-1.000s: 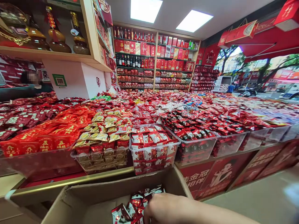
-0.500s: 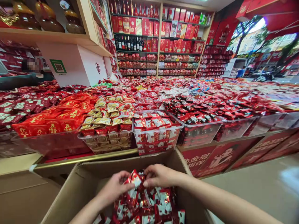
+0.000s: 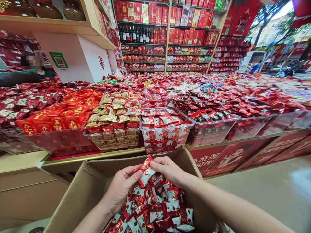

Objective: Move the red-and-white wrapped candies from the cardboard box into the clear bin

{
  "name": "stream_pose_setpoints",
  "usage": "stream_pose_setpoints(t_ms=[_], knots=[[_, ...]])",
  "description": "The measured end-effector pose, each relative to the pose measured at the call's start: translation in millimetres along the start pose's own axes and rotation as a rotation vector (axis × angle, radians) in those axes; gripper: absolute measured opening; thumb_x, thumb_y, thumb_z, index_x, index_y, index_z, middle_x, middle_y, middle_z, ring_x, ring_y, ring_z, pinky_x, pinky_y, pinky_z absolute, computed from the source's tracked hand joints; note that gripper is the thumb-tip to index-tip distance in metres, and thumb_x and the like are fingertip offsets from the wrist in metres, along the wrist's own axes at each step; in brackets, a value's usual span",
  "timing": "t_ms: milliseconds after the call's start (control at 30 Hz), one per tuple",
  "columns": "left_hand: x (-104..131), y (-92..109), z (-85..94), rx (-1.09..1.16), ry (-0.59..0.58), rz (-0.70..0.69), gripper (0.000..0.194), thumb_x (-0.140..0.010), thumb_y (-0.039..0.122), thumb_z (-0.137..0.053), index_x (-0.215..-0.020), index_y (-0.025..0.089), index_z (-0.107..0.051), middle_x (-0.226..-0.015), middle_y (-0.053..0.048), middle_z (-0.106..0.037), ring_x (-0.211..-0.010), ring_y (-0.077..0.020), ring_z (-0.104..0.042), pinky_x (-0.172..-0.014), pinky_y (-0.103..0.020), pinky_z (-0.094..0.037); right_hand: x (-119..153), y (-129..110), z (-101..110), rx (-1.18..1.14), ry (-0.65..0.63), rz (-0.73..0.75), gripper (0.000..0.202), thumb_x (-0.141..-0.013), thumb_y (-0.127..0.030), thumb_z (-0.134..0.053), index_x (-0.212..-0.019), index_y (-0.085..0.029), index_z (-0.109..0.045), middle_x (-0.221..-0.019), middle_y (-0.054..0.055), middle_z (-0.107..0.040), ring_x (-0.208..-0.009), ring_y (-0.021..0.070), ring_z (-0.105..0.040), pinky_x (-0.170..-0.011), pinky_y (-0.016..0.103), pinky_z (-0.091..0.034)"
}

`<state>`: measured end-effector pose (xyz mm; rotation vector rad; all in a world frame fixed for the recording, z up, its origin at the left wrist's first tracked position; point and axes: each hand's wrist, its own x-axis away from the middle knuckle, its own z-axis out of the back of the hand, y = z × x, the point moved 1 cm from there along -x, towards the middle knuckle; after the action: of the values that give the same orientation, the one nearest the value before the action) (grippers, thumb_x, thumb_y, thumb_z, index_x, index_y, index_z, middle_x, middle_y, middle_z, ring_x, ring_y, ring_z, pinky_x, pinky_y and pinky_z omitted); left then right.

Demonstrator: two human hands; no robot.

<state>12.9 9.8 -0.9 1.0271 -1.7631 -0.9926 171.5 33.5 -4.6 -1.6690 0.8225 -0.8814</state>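
Note:
Both hands hold a red and white candy packet (image 3: 145, 173) by its ends, just above a cardboard box (image 3: 80, 187). My left hand (image 3: 125, 181) pinches its left side between thumb and fingers. At the upper right end, my right hand (image 3: 166, 166) grips it with thumb and forefinger. Beneath them, a loose heap of similar red and white packets (image 3: 155, 212) lies in the box. Just beyond the box, a clear plastic bin (image 3: 167, 129) carries neat rows of like packets.
More bins stand along the counter: red bags (image 3: 60, 118) and gold durian packets (image 3: 113, 123) to the left, dark red packets (image 3: 209, 115) to the right. Shelves of bottles and boxes (image 3: 145, 35) rise behind. A person (image 3: 34, 61) is at the far left.
Both hands have risen slightly, lifting the packet clear of the heap, and its printed face now shows between them. The camera view has tilted down a little.

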Motion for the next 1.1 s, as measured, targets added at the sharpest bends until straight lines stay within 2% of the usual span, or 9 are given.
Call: stream_pose_setpoints(t_ms=[167, 300, 400, 533, 667, 767, 867, 967, 1100], knots=[[0.2, 2.4, -4.8, 0.013, 0.048, 0.032, 0.017, -0.073, 0.03, -0.058, -0.087, 0.02, -0.062, -0.074, 0.001, -0.068, -0.066, -0.0134, -0.059, -0.063, -0.027, -0.046, -1.1, 3.7, 4.6, 0.057, 0.07, 0.074, 0.039, -0.067, -0.051, -0.056, -0.06, -0.012, -0.055, -0.048, -0.005, -0.044, -0.042, 0.0043, -0.034, -0.042, 0.018, -0.026], [-4.1, 0.4, 2.1, -0.295, 0.11, -0.02, 0.019, -0.067, 0.036, -0.063, -0.066, 0.017, -0.06, -0.055, 0.005, -0.06, -0.05, -0.008, -0.05, -0.05, -0.018, -0.041, -1.7, 0.7, 8.3, 0.101, 0.099, 0.047, 0.03, -0.062, -0.04, -0.064, -0.071, -0.013, -0.058, -0.052, -0.005, -0.047, -0.045, 0.0042, -0.036, -0.043, 0.018, -0.028], [-7.2, -1.0, 5.3, -0.477, 0.047, -0.09, 0.02, -0.066, 0.036, -0.065, -0.066, 0.016, -0.063, -0.058, 0.003, -0.062, -0.055, -0.0091, -0.05, -0.052, -0.017, -0.04, 1.9, -5.3, 10.4, 0.136, 0.055, 0.051, 0.024, -0.06, -0.032, -0.067, -0.073, -0.013, -0.058, -0.056, -0.004, -0.051, -0.047, 0.0044, -0.039, -0.045, 0.017, -0.03], [-3.4, 4.2, -4.5, -0.448, -0.035, -0.055, 0.022, -0.064, 0.038, -0.065, -0.067, 0.016, -0.063, -0.058, 0.001, -0.064, -0.054, -0.0112, -0.052, -0.051, -0.02, -0.04, 18.4, -19.0, 11.3, 0.289, -0.017, 0.077, 0.012, -0.065, -0.023, -0.063, -0.068, -0.013, -0.059, -0.056, -0.004, -0.05, -0.049, 0.0049, -0.041, -0.047, 0.017, -0.032], [-1.2, 45.0, -25.8, -0.503, -0.037, -0.144, 0.03, -0.066, 0.043, -0.061, -0.086, 0.021, -0.062, -0.069, 0.0, -0.068, -0.064, -0.018, -0.059, -0.057, -0.025, -0.045, 38.6, -64.3, 23.3, 0.461, -0.027, 0.242, 0.01, -0.07, -0.022, -0.057, -0.076, -0.014, -0.059, -0.063, -0.002, -0.054, -0.054, 0.0065, -0.045, -0.05, 0.018, -0.036], [-15.2, 98.8, -42.8, -0.682, 0.116, -0.449, 0.035, -0.065, 0.044, -0.061, -0.089, 0.02, -0.064, -0.078, -0.001, -0.068, -0.075, -0.0217, -0.06, -0.068, -0.027, -0.045, 41.5, -119.3, 51.7, 0.579, 0.222, 0.462, 0.008, -0.073, -0.02, -0.053, -0.077, -0.014, -0.057, -0.07, 0.001, -0.058, -0.062, 0.0085, -0.051, -0.056, 0.02, -0.041], [-47.4, 141.5, -62.9, -1.056, 0.129, -0.732, 0.029, -0.072, 0.038, -0.053, -0.09, 0.02, -0.066, -0.095, -0.003, -0.067, -0.089, -0.0236, -0.057, -0.079, -0.028, -0.04, 27.7, -163.2, 86.1, 0.769, 0.459, 0.458, 0.01, -0.074, -0.018, -0.05, -0.081, -0.014, -0.056, -0.065, 0.001, -0.059, -0.055, 0.0082, -0.053, -0.051, 0.019, -0.041], [-87.0, 155.5, -83.1, -1.303, -0.003, -0.723, 0.027, -0.074, 0.027, -0.048, -0.093, 0.019, -0.066, -0.098, -0.003, -0.067, -0.092, -0.022, -0.056, -0.08, -0.027, -0.038, 6.4, -181.5, 108.0, 1.09, 0.599, 0.294, 0.015, -0.073, -0.013, -0.048, -0.083, -0.014, -0.058, -0.067, 0.003, -0.062, -0.053, 0.0083, -0.055, -0.047, 0.017, -0.039], [-121.7, 151.0, -102.6, -1.479, -0.141, -0.568, 0.015, -0.072, 0.022, -0.052, -0.07, 0.018, -0.066, -0.066, 0.0, -0.067, -0.064, -0.0152, -0.057, -0.062, -0.025, -0.04, -12.2, -182.0, 112.2, 1.273, 0.603, 0.143, 0.019, -0.069, -0.009, -0.048, -0.081, -0.013, -0.063, -0.068, 0.003, -0.065, -0.053, 0.0094, -0.059, -0.048, 0.016, -0.04]])
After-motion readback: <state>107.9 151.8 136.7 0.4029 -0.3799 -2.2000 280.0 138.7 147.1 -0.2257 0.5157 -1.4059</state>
